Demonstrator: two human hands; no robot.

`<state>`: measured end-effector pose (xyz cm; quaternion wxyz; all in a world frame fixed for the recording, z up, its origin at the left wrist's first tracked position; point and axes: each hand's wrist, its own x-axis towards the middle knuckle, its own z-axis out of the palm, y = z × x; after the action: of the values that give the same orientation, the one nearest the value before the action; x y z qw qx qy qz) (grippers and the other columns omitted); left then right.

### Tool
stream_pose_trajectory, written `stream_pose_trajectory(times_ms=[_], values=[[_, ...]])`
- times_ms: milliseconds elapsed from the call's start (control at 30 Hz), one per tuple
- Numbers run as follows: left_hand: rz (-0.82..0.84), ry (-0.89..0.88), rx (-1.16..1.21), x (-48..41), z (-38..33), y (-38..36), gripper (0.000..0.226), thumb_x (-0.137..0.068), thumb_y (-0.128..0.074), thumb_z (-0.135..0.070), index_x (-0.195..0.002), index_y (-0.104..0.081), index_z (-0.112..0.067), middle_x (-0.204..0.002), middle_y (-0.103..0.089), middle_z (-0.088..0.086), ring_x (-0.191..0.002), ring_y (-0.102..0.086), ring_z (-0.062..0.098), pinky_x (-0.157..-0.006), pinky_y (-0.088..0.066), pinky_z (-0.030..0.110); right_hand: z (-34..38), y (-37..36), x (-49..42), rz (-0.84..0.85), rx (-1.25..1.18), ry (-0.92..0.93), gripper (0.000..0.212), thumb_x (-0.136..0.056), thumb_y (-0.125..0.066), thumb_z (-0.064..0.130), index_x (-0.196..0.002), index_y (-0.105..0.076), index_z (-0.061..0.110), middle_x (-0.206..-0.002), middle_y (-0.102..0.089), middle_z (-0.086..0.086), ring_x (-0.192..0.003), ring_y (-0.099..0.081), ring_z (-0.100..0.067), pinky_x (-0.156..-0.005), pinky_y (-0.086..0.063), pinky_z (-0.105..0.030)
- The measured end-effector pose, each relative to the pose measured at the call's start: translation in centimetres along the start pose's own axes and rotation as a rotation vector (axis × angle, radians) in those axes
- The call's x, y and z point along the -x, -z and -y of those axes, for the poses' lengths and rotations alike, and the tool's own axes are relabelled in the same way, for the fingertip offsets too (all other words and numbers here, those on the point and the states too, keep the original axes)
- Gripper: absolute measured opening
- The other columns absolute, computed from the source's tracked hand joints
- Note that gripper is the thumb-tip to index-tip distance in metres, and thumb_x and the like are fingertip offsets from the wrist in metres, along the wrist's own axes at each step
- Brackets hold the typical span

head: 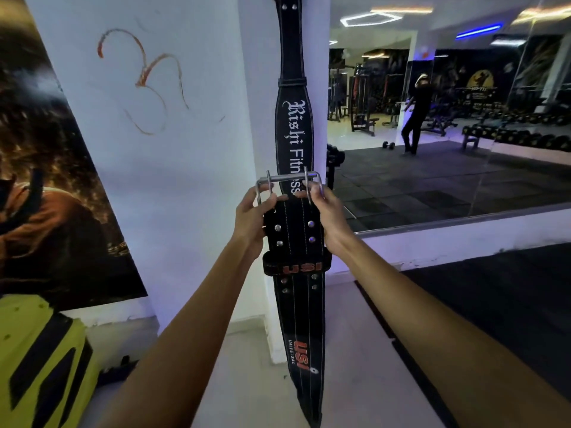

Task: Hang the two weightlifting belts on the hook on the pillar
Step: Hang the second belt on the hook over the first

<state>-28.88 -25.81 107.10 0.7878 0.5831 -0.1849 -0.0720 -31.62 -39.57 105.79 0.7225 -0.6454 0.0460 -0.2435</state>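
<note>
Both hands [250, 217] [327, 211] grip USI belt [293, 242], apparently by buckle [289, 180].

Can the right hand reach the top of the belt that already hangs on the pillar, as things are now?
Probably not freely. The right hand is gripping the buckle of the second belt, together with the left hand. The hanging belt runs up past the frame edge, so its top is unseen.

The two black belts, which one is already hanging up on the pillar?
The black leather belt lettered "Rishi Fitness" hangs against the white pillar. The black belt with orange "USI" lettering is held by its metal buckle in the left hand and right hand.
</note>
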Motion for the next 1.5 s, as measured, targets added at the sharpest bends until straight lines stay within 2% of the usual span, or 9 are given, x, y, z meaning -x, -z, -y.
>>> stream_pose_trajectory(times_ms=[300,467,667,767,933,1100,1233,1433,1500], values=[[0.018,-0.115,0.071,-0.8,-2.4,-2.2,0.024,-0.097,-0.046,-0.023,-0.087,-0.068,-0.021,-0.081,-0.075,-0.001,-0.07,-0.07,0.012,-0.057,-0.053,0.019,2.4,-0.6,-1.2,-0.226,-0.091,0.176,0.033,-0.097,-0.042,0.031,-0.071,-0.06,0.02,-0.073,-0.065,0.001,-0.055,-0.058,-0.007,-0.039,-0.038,-0.013],[-0.172,0.168,-0.017,-1.9,-5.0,-2.7,0.023,-0.08,-0.058,-0.031,-0.071,-0.063,-0.01,-0.06,-0.061,0.001,-0.05,-0.057,0.016,-0.043,-0.044,0.015,2.8,-2.1,-2.1,-0.266,-0.045,0.158,0.037,-0.095,-0.043,0.038,-0.069,-0.06,0.019,-0.078,-0.067,-0.002,-0.051,-0.049,-0.013,-0.037,-0.032,-0.017],[0.118,0.403,-0.222,-2.6,-6.6,-0.6,0.028,-0.075,-0.061,-0.041,-0.085,-0.061,-0.015,-0.074,-0.056,0.001,-0.071,-0.057,0.022,-0.071,-0.049,0.039,3.6,-2.7,-3.1,-0.317,0.002,0.106,0.041,-0.093,-0.043,0.041,-0.062,-0.059,0.021,-0.067,-0.069,0.008,-0.078,-0.062,-0.031,-0.079,-0.052,-0.046],[0.177,0.3,-0.265,-2.4,-5.4,0.1,0.013,-0.083,-0.055,-0.027,-0.077,-0.058,-0.016,-0.07,-0.052,0.001,-0.068,-0.054,0.021,-0.067,-0.05,0.035,3.8,-2.6,-3.4,-0.306,-0.026,0.053,0.041,-0.091,-0.046,0.042,-0.059,-0.061,0.022,-0.056,-0.069,0.011,-0.079,-0.064,-0.027,-0.08,-0.05,-0.045],[-0.072,-0.063,-0.222,-2.3,-3.4,-0.8,0.033,-0.09,-0.053,-0.037,-0.066,-0.058,-0.014,-0.052,-0.057,-0.005,-0.046,-0.055,0.009,-0.049,-0.046,0.019,4.3,-3.3,-3.5,-0.245,-0.02,-0.026,0.052,-0.091,-0.045,0.045,-0.049,-0.067,0.024,-0.069,-0.071,0.005,-0.095,-0.064,-0.032,-0.086,-0.049,-0.043],[-0.402,-0.231,-0.245,-3.8,-1.8,-1.9,0.045,-0.096,-0.043,-0.036,-0.058,-0.048,-0.012,-0.06,-0.051,0.001,-0.056,-0.049,0.016,-0.06,-0.039,0.029,4.9,-3.2,-3.3,-0.158,-0.028,-0.192,0.05,-0.089,-0.045,0.052,-0.064,-0.064,0.013,-0.071,-0.067,0.001,-0.08,-0.058,-0.023,-0.057,-0.041,-0.029],[-0.415,-0.269,-0.304,-3.5,-0.8,-2.9,0.047,-0.098,-0.038,-0.038,-0.057,-0.044,-0.016,-0.058,-0.048,-0.001,-0.054,-0.046,0.013,-0.06,-0.037,0.03,5.8,-2.2,-3.5,-0.111,0.048,-0.327,0.05,-0.074,-0.056,0.064,-0.075,-0.062,0.014,-0.073,-0.064,0.0,-0.093,-0.049,-0.023,-0.063,-0.036,-0.03],[-0.47,-0.239,-0.319,-4.1,-1.1,-2.2,0.045,-0.099,-0.036,-0.038,-0.065,-0.048,-0.01,-0.073,-0.055,0.008,-0.068,-0.051,0.023,-0.068,-0.039,0.032,4.8,-0.1,-3.2,0.303,0.007,-0.193,0.02,-0.085,-0.054,0.0,-0.083,-0.052,0.02,-0.089,-0.062,0.0,-0.074,-0.052,-0.011,-0.052,-0.043,-0.018],[-0.458,-0.246,-0.318,-4.2,-1.2,-2.0,0.046,-0.099,-0.036,-0.038,-0.064,-0.048,-0.01,-0.07,-0.055,0.008,-0.068,-0.051,0.023,-0.068,-0.039,0.032,3.8,0.0,-3.1,0.316,0.024,-0.091,0.022,-0.086,-0.057,0.002,-0.097,-0.052,0.02,-0.105,-0.065,-0.002,-0.081,-0.055,-0.008,-0.061,-0.041,-0.017]])
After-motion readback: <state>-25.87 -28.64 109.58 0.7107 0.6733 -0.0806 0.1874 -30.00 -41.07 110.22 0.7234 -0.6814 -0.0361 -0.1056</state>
